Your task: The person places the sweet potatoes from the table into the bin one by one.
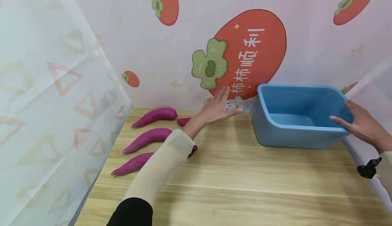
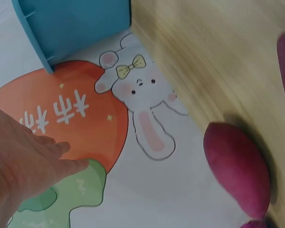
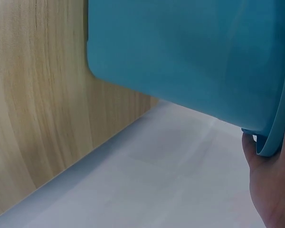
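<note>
A light blue plastic bin (image 1: 294, 139) stands at the back right of the table. Its right rim is in the grip of my right hand (image 1: 365, 125), thumb on the inner side; the right wrist view shows the hand (image 3: 273, 185) at the bin's rim (image 3: 282, 109). To the left of the bin, my left hand (image 1: 215, 108) hovers by the back wall with fingers spread and nothing held. Purple sweet potatoes lie at the table's left: a back one (image 1: 157, 114), a middle one (image 1: 148, 139), a front one (image 1: 133, 163). Others are partly hidden behind my left arm.
A wooden tabletop (image 1: 245, 192) meets a printed backdrop (image 1: 153, 49) with persimmons and a rabbit drawing. White patterned sheeting (image 1: 55, 100) hangs along the left side. Pale sheeting also lies past the table's right edge.
</note>
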`<state>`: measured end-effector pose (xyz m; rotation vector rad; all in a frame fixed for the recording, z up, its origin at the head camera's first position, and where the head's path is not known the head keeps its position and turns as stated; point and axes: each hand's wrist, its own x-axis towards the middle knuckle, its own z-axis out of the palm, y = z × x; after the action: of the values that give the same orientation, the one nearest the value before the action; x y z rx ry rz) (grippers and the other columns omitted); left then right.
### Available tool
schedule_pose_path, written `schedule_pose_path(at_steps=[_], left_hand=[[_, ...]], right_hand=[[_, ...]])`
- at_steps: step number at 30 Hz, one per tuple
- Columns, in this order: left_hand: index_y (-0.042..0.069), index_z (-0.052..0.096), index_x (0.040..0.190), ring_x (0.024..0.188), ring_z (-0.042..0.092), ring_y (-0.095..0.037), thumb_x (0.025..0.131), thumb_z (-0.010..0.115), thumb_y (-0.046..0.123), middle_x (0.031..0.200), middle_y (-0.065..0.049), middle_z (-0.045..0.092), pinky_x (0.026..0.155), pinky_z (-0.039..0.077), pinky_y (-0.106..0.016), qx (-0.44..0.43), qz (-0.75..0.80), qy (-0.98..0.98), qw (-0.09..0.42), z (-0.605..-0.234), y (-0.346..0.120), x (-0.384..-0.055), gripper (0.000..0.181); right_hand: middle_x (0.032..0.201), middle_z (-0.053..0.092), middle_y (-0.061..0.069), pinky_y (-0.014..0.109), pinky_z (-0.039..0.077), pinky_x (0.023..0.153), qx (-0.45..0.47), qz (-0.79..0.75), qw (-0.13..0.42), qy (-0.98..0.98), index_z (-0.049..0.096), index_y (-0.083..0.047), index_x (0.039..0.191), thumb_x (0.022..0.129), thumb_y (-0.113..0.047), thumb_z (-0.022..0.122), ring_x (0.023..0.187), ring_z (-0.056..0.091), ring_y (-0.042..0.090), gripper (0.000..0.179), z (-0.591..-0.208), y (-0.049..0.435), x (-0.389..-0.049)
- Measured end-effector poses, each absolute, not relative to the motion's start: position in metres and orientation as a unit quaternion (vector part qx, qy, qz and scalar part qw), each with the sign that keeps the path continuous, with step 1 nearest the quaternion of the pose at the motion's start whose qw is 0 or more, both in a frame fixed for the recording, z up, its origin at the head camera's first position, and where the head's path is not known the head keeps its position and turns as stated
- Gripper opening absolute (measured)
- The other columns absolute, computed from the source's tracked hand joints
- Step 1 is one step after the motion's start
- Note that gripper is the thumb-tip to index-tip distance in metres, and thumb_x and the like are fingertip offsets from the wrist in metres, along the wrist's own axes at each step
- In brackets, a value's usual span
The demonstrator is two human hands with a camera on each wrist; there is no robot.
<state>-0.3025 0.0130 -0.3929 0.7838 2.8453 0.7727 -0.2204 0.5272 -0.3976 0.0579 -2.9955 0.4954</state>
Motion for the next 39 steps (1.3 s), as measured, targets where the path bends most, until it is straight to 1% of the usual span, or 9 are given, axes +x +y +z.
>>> schedule_pose_path(at_steps=[6, 10, 14, 20, 27, 31, 35, 39], left_hand=[[0.018, -0.005, 0.171, 0.165, 0.008, -0.028, 0.093, 0.054, 0.079, 0.180, -0.005, 0.002, 0.129, 0.018, -0.059, 0.260, 0.276, 0.925, 0.034, -0.398, 0.025, -0.302, 0.115], [0.018, -0.004, 0.171, 0.165, 0.009, -0.029, 0.092, 0.057, 0.078, 0.180, -0.004, 0.001, 0.128, 0.020, -0.060, 0.259, 0.292, 0.920, 0.029, -0.401, 0.034, -0.302, 0.116], [0.017, -0.005, 0.171, 0.165, 0.008, -0.030, 0.093, 0.056, 0.078, 0.179, -0.002, -0.003, 0.128, 0.019, -0.060, 0.259, 0.296, 0.919, 0.027, -0.403, 0.040, -0.302, 0.116], [0.018, -0.006, 0.171, 0.165, 0.007, -0.031, 0.093, 0.058, 0.075, 0.179, -0.003, -0.003, 0.129, 0.018, -0.059, 0.262, 0.317, 0.911, 0.027, -0.405, 0.045, -0.300, 0.116], [0.020, -0.004, 0.171, 0.165, 0.005, -0.025, 0.092, 0.056, 0.078, 0.180, 0.000, -0.002, 0.130, 0.015, -0.057, 0.252, 0.306, 0.917, 0.042, -0.410, 0.057, -0.293, 0.115], [0.021, -0.006, 0.171, 0.165, 0.005, -0.024, 0.093, 0.054, 0.079, 0.180, 0.000, -0.001, 0.131, 0.015, -0.054, 0.254, 0.299, 0.919, 0.047, -0.408, 0.066, -0.290, 0.114], [0.022, -0.008, 0.171, 0.165, 0.004, -0.024, 0.093, 0.054, 0.078, 0.180, 0.000, -0.002, 0.131, 0.015, -0.051, 0.263, 0.294, 0.917, 0.054, -0.405, 0.075, -0.287, 0.114], [0.022, -0.007, 0.171, 0.165, 0.005, -0.027, 0.093, 0.055, 0.077, 0.180, -0.003, -0.002, 0.130, 0.016, -0.054, 0.265, 0.291, 0.918, 0.060, -0.405, 0.083, -0.286, 0.114]], right_hand=[[0.166, -0.006, 0.042, 0.085, 0.002, 0.113, 0.010, 0.165, 0.047, -0.985, -0.007, 0.008, 0.163, 0.107, -0.043, 0.051, 0.151, -0.003, 0.067, 0.095, -0.397, 0.525, -0.220], [0.166, -0.005, 0.042, 0.086, 0.003, 0.112, 0.007, 0.168, 0.049, -0.985, -0.006, 0.006, 0.164, 0.108, -0.045, 0.050, 0.151, -0.002, 0.067, 0.095, -0.398, 0.523, -0.219], [0.166, -0.004, 0.042, 0.085, 0.003, 0.112, 0.011, 0.170, 0.053, -0.984, -0.006, 0.006, 0.164, 0.108, -0.044, 0.051, 0.151, -0.001, 0.067, 0.094, -0.398, 0.522, -0.220], [0.167, -0.003, 0.041, 0.086, 0.005, 0.111, 0.015, 0.177, 0.056, -0.983, -0.006, 0.004, 0.165, 0.108, -0.044, 0.052, 0.151, 0.001, 0.067, 0.095, -0.398, 0.520, -0.221], [0.166, -0.003, 0.042, 0.084, 0.003, 0.113, 0.025, 0.171, 0.046, -0.984, -0.002, 0.008, 0.164, 0.107, -0.044, 0.054, 0.152, -0.001, 0.066, 0.096, -0.401, 0.512, -0.219], [0.168, -0.006, 0.039, 0.086, 0.005, 0.111, 0.023, 0.167, 0.044, -0.985, -0.003, 0.007, 0.164, 0.106, -0.046, 0.053, 0.152, -0.002, 0.066, 0.096, -0.400, 0.509, -0.218], [0.169, -0.005, 0.038, 0.086, 0.006, 0.111, 0.028, 0.162, 0.047, -0.985, -0.001, 0.006, 0.165, 0.106, -0.046, 0.053, 0.152, -0.002, 0.065, 0.095, -0.399, 0.507, -0.218], [0.169, -0.004, 0.037, 0.084, 0.004, 0.114, 0.040, 0.160, 0.049, -0.985, 0.001, 0.007, 0.165, 0.106, -0.045, 0.054, 0.153, -0.001, 0.064, 0.095, -0.399, 0.505, -0.218]])
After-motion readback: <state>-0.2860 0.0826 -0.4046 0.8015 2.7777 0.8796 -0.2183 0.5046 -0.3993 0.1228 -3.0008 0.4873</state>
